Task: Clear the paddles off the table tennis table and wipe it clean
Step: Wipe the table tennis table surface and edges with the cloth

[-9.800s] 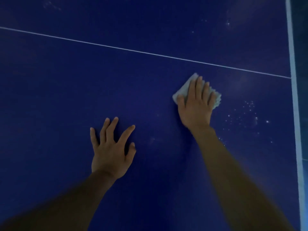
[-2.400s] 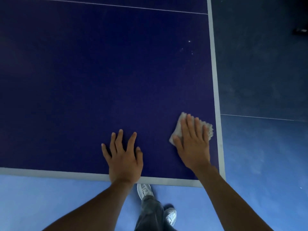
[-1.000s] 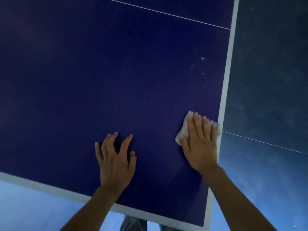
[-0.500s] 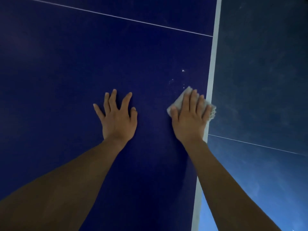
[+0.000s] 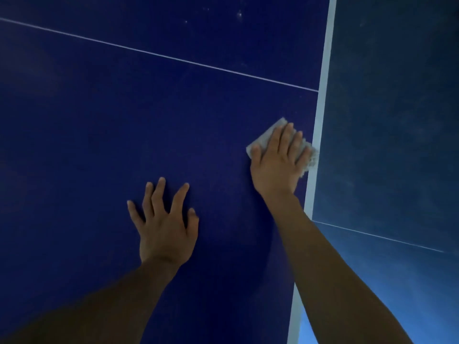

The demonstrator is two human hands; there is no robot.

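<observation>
The dark blue table tennis table fills most of the view, with a thin white centre line crossing it. My right hand presses flat on a folded pale cloth right beside the table's white right edge stripe. My left hand rests flat on the table with spread fingers, nearer to me and to the left of the cloth. A few pale specks lie on the surface at the far end. No paddles are in view.
Past the right edge lies a dark blue floor with a thin white line across it; nearer me the floor is lighter blue.
My right hand has slid the cloth along the right edge, away from the near corner toward the centre line. My left hand has shifted along with it; the near table edge has left the view.
</observation>
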